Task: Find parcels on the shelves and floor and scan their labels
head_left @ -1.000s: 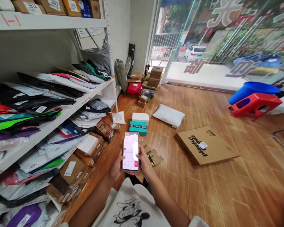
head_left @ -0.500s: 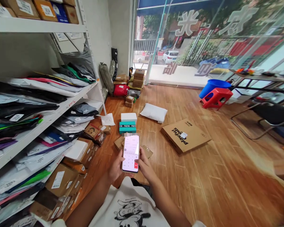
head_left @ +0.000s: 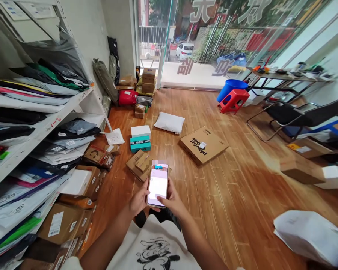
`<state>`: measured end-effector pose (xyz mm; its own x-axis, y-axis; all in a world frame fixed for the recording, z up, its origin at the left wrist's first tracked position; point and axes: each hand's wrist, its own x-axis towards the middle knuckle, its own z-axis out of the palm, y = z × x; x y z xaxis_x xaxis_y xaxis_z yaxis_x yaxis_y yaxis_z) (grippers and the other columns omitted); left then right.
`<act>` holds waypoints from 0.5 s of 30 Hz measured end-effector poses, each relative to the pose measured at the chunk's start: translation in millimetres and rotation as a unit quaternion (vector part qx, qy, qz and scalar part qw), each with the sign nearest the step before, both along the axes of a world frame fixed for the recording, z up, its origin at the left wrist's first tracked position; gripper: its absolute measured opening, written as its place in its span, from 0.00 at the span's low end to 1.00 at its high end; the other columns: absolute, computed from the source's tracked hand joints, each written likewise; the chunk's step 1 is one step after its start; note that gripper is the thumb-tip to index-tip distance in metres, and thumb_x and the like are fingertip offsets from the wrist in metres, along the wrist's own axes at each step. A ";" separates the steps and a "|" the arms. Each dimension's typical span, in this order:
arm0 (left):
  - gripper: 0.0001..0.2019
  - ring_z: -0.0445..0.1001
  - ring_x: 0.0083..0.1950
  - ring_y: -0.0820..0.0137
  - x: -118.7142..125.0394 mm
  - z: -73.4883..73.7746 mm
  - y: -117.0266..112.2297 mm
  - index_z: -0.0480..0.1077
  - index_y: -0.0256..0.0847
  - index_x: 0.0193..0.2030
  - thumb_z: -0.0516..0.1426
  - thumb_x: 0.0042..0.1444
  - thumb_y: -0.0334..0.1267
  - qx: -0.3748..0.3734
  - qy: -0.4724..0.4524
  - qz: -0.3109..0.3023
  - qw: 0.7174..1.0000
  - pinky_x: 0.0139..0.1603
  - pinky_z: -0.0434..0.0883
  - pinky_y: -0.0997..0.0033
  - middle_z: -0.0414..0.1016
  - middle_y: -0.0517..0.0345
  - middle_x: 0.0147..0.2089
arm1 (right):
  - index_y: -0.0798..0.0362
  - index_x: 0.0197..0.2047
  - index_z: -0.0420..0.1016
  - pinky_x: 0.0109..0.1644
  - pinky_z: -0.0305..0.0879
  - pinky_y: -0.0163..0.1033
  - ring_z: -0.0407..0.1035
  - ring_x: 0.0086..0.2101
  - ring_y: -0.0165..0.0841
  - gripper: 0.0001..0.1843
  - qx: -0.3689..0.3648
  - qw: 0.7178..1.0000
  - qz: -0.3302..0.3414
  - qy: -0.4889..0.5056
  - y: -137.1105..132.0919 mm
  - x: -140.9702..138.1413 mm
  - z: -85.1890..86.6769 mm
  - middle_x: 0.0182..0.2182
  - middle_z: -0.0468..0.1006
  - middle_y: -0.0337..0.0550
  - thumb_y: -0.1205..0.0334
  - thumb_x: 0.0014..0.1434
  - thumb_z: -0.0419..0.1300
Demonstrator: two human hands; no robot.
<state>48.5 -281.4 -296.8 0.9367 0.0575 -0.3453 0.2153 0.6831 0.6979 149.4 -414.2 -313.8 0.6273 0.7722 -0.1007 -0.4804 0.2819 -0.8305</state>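
Note:
A smartphone (head_left: 158, 185) with a lit, mostly white screen is held upright in front of my shirt. My left hand (head_left: 139, 198) grips its left edge, fingers wrapped behind it. My right hand (head_left: 173, 198) holds the right edge, and its thumb lies over the lower part of the screen. The screen's text is too small to read. Just beyond the phone, flat brown cardboard boxes (head_left: 135, 167) lie on the floor, partly hidden by it. Behind them sit a teal box (head_left: 140, 144) with a black printed band and a white box (head_left: 141, 131).
Shelves (head_left: 53, 120) packed with parcels line the left side. A white parcel (head_left: 169, 122) and a large flat carton (head_left: 204, 145) lie ahead on the wooden floor. A red stool (head_left: 234, 100), blue bin (head_left: 231, 90) and black chair (head_left: 295, 114) stand right. A white bag (head_left: 307, 236) lies near right.
The view has turned right and down, bringing the white bag and more cartons into sight. The phone's number keypad has given way to another screen. My right thumb has moved inward over the screen.

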 end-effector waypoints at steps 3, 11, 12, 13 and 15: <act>0.47 0.78 0.44 0.57 9.3 0.3 1.3 0.40 0.51 0.74 0.52 0.45 0.31 -0.005 0.014 -0.025 1.000 0.33 0.79 0.58 0.66 0.45 0.64 | 0.44 0.59 0.62 0.50 0.68 0.39 0.71 0.49 0.38 0.36 -0.005 0.999 -0.015 0.032 -1.2 7.5 -2.5 0.52 0.76 0.39 0.69 0.47 0.64; 0.51 0.74 0.53 0.53 53.2 -7.0 8.8 0.35 0.52 0.74 0.53 0.42 0.31 -0.006 0.032 -0.058 0.998 0.39 0.78 0.56 0.59 0.46 0.69 | 0.47 0.55 0.69 0.45 0.69 0.38 0.73 0.44 0.39 0.30 -0.029 0.990 -0.072 0.121 5.6 47.9 -1.6 0.46 0.81 0.38 0.64 0.47 0.66; 0.51 0.73 0.54 0.53 61.1 -8.8 8.7 0.35 0.51 0.74 0.53 0.43 0.32 -0.017 0.027 -0.063 0.997 0.41 0.78 0.55 0.59 0.46 0.69 | 0.47 0.53 0.70 0.45 0.69 0.38 0.74 0.43 0.38 0.28 -0.034 0.987 -0.078 0.134 6.4 56.1 -4.2 0.45 0.81 0.38 0.61 0.47 0.67; 0.51 0.73 0.54 0.53 69.9 -10.9 7.8 0.34 0.51 0.74 0.54 0.43 0.33 -0.023 0.024 -0.068 0.997 0.43 0.77 0.54 0.59 0.46 0.69 | 0.47 0.52 0.71 0.45 0.69 0.38 0.75 0.42 0.38 0.27 -0.041 0.985 -0.084 0.147 7.0 65.6 -8.0 0.44 0.82 0.38 0.58 0.48 0.68; 0.50 0.72 0.56 0.53 91.2 -16.0 3.5 0.36 0.51 0.75 0.54 0.45 0.35 -0.026 0.015 -0.075 0.997 0.45 0.76 0.55 0.59 0.48 0.69 | 0.47 0.50 0.72 0.44 0.70 0.38 0.76 0.40 0.37 0.25 -0.060 0.979 -0.092 0.171 6.4 89.5 -19.0 0.41 0.83 0.38 0.51 0.50 0.69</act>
<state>139.7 -278.0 -312.8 0.9226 -0.1007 -0.3725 0.3381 0.6763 0.6545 238.9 -407.8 -332.8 0.6682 0.6192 -0.4125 -0.6864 0.2990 -0.6630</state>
